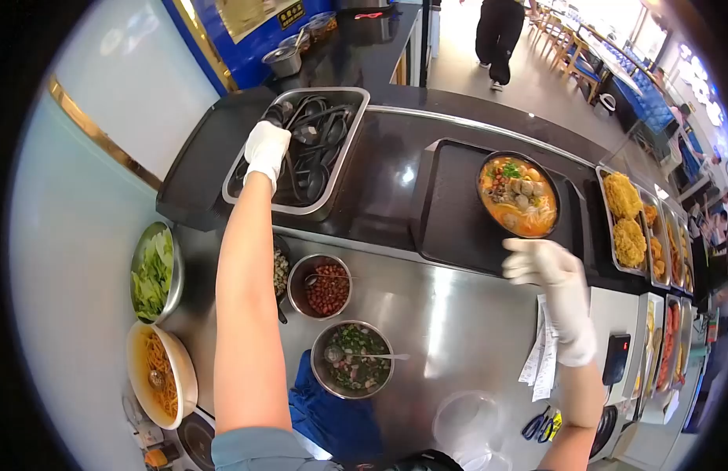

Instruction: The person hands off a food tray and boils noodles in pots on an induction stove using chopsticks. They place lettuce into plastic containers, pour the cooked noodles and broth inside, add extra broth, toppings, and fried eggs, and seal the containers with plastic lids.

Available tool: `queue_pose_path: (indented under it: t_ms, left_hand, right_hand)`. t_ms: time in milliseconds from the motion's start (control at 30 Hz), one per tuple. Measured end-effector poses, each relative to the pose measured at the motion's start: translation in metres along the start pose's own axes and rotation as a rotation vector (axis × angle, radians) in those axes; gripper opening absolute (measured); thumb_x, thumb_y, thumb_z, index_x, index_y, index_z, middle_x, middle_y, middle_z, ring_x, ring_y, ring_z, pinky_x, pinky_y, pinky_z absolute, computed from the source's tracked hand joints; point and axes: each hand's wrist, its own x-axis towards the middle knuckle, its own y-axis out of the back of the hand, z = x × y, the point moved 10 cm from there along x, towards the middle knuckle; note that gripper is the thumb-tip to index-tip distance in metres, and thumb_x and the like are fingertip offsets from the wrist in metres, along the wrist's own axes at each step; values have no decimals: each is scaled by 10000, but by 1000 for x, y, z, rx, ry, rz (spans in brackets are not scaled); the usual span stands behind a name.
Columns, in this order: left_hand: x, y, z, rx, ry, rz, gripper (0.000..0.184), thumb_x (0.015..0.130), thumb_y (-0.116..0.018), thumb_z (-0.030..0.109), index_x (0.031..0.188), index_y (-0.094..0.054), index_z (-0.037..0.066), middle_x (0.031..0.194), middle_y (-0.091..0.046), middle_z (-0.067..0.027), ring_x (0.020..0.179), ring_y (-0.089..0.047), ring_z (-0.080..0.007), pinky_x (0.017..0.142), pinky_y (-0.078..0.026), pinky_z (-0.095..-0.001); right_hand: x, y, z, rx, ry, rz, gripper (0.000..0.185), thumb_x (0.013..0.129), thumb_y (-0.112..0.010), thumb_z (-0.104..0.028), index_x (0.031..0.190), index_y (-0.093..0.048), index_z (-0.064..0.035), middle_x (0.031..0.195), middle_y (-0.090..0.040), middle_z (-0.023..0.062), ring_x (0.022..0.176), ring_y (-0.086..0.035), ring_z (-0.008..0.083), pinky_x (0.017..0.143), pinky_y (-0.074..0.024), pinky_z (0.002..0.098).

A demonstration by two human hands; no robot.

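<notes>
By your left side, a metal bowl point(176, 288) of leafy greens point(153, 275) stands next to a cream bowl point(185, 373) of orange strips point(161, 369). On the steel counter point(450, 337) you have red peanuts point(330, 292) in one metal bowl and chopped greens point(362, 341) in another, its spoon point(386, 357) leaning on the rim, with a blue cloth point(336, 424) partly beneath it. To your right lie paper slips point(543, 357), scissors point(534, 425) and a black device point(617, 357) showing red digits. Farther right, golden fried pieces point(630, 242) fill a tray. Beyond, you see a person point(499, 35) in dark trousers near wooden chairs point(581, 67).
</notes>
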Motion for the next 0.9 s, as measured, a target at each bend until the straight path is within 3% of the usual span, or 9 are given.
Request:
queue_pose_path:
  t_ms: [67, 100, 200, 267, 400, 467, 567, 667, 900]
  left_hand:
    - [-3, -14, 9, -264, -121, 48, 334, 719, -595, 227, 890, -703, -39, 841, -669, -262, 933, -669, -362, 815, -497, -440]
    - [10, 92, 41, -332, -248, 134, 350, 704, -591, 239, 878, -696, -46, 801, -665, -259, 826, -669, -382, 737, -496, -443]
    - [-47, 57, 71, -1062, -142, -249, 156, 837, -579, 107, 781, -681, 3, 579, -562, -11, 454, -480, -101, 472, -440, -254]
    - [-103, 57, 117, -1169, -206, -374, 161, 849, -617, 143, 804, -666, -3, 603, -540, -10, 483, -463, -70, 437, -370, -213]
    - [-237, 44, 205, -1363, -324, -624, 185, 881, -599, 177, 809, -653, 16, 562, -465, 23, 472, -406, -66, 453, -321, -216]
    - [-272, 24, 239, -1435, -326, -762, 194, 890, -606, 182, 818, -650, 7, 556, -448, 25, 481, -410, -65, 454, -322, -222]
    - [-299, 12, 269, -1460, -256, -887, 298, 912, -631, 270, 1017, -638, -8, 852, -630, -42, 590, -522, -68, 517, -421, -211]
    - [-293, 23, 257, -1351, -308, -828, 387, 915, -631, 301, 1142, -601, -11, 1028, -640, -73, 680, -557, -65, 584, -450, -193]
    - [-261, 12, 176, -1171, -267, -725, 390, 910, -637, 298, 1157, -601, -2, 1008, -641, -73, 686, -556, -66, 584, -444, -192]
  right_hand:
    - [6, -15, 0, 29, -43, -30, 351, 979, -526, -256, 1155, -629, 29, 878, -663, 35, 797, -599, 86, 768, -486, 230]
    - [20, -59, -6, 222, 90, -115, 360, 951, -576, -243, 1181, -612, 31, 884, -659, 40, 800, -598, 90, 759, -483, 239]
    - [10, -54, -23, -175, 226, 65, 553, 905, -639, -235, 1372, -438, -19, 1011, -669, 135, 886, -645, 200, 821, -490, 314]
    - [17, -67, -20, -148, 312, 112, 651, 913, -630, -237, 1438, -309, -24, 1019, -660, 165, 906, -662, 278, 810, -500, 341]
    - [9, -61, -14, 26, 259, 126, 488, 950, -576, -246, 1342, -434, 7, 848, -636, 107, 653, -581, 145, 617, -487, 294]
    - [-4, -43, 12, 272, -79, 98, 285, 966, -530, -204, 1156, -572, 4, 682, -531, -5, 508, -410, 49, 458, -359, 223]
    - [-14, 24, 28, 547, 13, 183, 315, 1014, -440, -233, 992, -605, 34, 589, -379, -65, 417, -278, 28, 378, -211, 204]
    - [-5, 83, 72, 846, -181, 118, 328, 1019, -401, -236, 923, -593, 12, 552, -289, -70, 392, -210, 52, 345, -189, 208]
    - [22, 132, 105, 930, -236, 102, 340, 1026, -364, -232, 941, -578, 18, 544, -271, -64, 388, -194, 64, 345, -182, 224]
